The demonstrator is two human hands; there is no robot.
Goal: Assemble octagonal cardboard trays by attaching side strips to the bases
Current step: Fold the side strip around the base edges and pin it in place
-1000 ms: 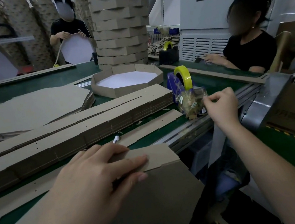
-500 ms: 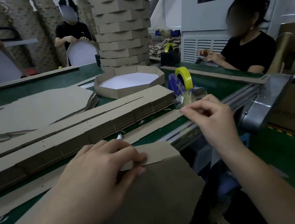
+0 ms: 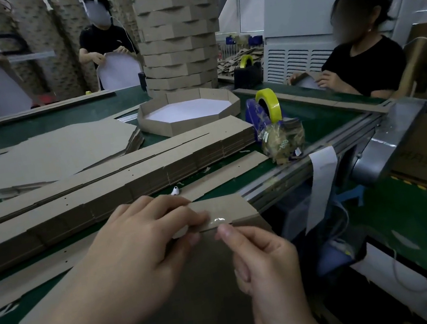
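- Stack of flat octagonal blanks [image 3: 61, 156]: well beyond the octagonal base [image 3: 201, 299], to its left.
- Side-strip stacks [image 3: 98, 192]: lie lengthwise just beyond the base.
- Left hand [image 3: 138, 259]: on the base's far edge, fingers curled over the side strip [image 3: 225, 206] and holding it down.
- Finished tray [image 3: 190, 114]: far beyond the base, white inside.
- Piece of clear tape [image 3: 216, 221]: across the seam between strip and base.
- Right hand [image 3: 265, 260]: on the base's right part, thumb and forefinger pinching the tape.
- Tape dispenser [image 3: 266, 110]: beyond the base, to its right.

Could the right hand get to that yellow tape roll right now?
Probably yes: between the right hand and the yellow tape roll lies only a small plastic bag, low enough to pass over. Its fingers, though, are pinching a clear tape piece.
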